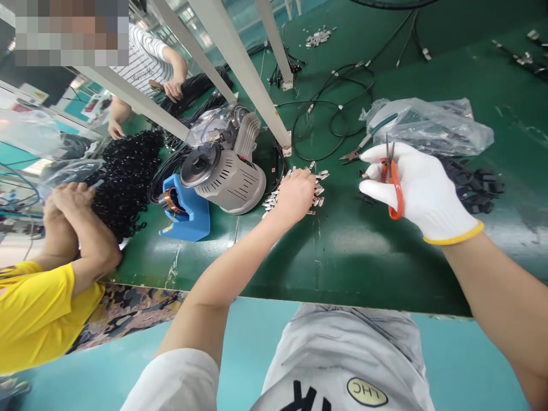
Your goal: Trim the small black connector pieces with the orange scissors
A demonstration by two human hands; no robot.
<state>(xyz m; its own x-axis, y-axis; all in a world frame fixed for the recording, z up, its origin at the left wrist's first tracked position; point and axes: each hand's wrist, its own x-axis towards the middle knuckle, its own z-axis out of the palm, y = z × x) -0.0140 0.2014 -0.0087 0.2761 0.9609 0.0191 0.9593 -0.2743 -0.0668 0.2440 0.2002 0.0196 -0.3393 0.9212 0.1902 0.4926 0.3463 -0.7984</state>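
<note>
Two hands work at the near edge of a green-covered workbench [342,257]. The bare left hand [295,194] rests palm down on a scattered heap of small silver metal clips [319,191], near the middle of the bench. Its fingers curl into the heap and hide their tips, so whether they pinch a clip cannot be told. The right hand [415,188], in a white knit glove with a yellow cuff, is closed around a pair of orange-handled metal scissors [394,191]. The blades point away from the wearer, and the glove covers part of the handle loops.

Just beyond the scissors lie green-handled cutting pliers [363,142], their handles partly under a crumpled clear plastic bag [428,125] whose contents are hard to make out. A pile of black plastic parts [475,182] lies right of the glove, partly hidden by it. Thin black cables [329,108] loop across the far bench.

Left of the clips stands a grey round-bodied tape dispenser machine [226,174], with a blue plastic tape holder [188,211] touching its near left side. White slanted frame posts [240,63] cross in front of the far scene.

At far left, a heap of black coiled cords [124,177] lies beside a co-worker in a yellow sleeve [38,308], whose clasped hands [68,200] hide what they hold. A second person in a striped shirt [145,60] is cut off by the posts.
</note>
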